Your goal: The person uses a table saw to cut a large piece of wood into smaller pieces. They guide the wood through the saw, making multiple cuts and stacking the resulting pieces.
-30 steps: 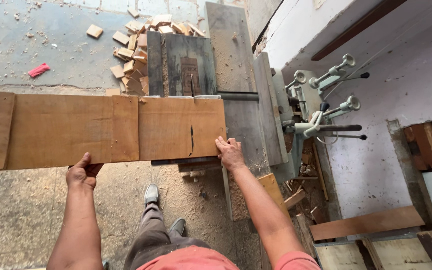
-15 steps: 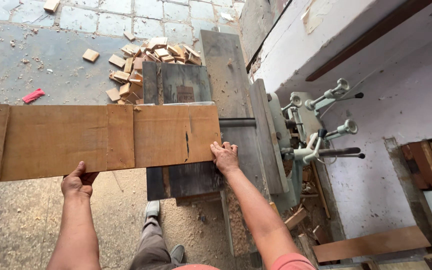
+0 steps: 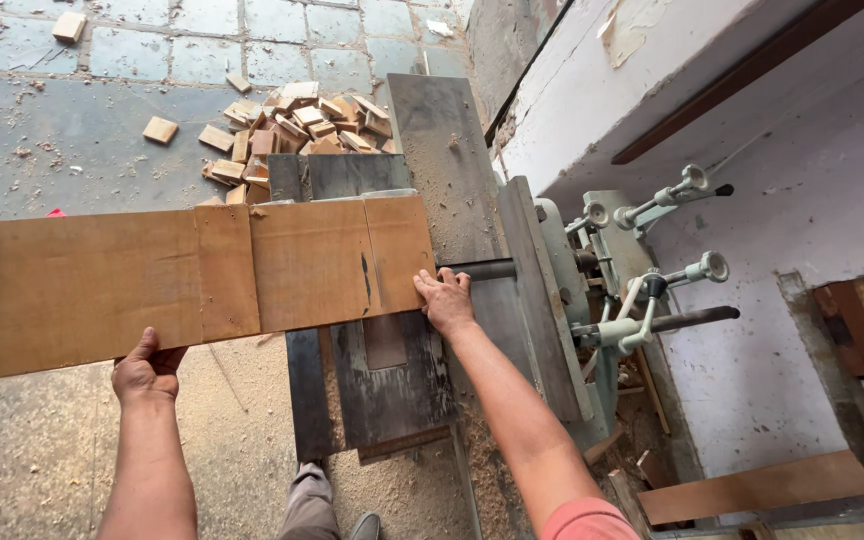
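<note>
Board (image 3: 182, 285) held level: left hand (image 3: 147, 370) gripping edge, right hand (image 3: 445, 300) at end.

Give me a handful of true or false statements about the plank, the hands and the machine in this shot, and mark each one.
1. Both hands hold the long wooden plank. True: the left hand grips its near edge, the right hand its right end.
2. The plank lies flat on the floor. False: it is held up, its right end over the woodworking machine.
3. A pile of small wood blocks lies on the floor beyond the machine. True.
4. The plank has no visible flaw. False: a dark crack shows near its right end.
</note>
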